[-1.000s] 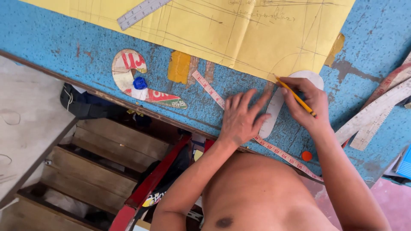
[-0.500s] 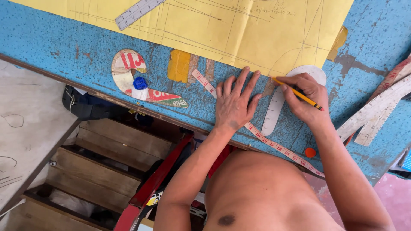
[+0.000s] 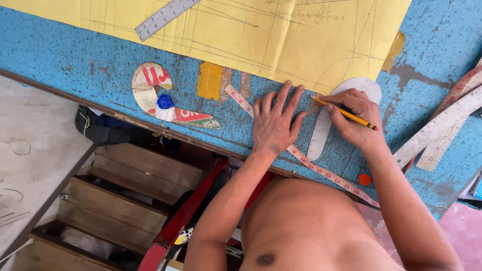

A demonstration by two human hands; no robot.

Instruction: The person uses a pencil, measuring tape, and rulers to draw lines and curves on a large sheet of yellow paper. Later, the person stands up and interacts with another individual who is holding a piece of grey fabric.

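Right grip (image 3: 351, 118) pinches a yellow pencil (image 3: 349, 114), marking at the yellow paper sheet's (image 3: 281, 45) edge; left grip (image 3: 275, 123) presses flat, fingers spread, needing steadiness.

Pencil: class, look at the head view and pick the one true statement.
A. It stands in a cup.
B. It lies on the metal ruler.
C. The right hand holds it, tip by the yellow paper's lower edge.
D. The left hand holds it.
C: the right hand grips the pencil with its tip at the yellow paper edge, while the left hand lies flat on the tape measure.
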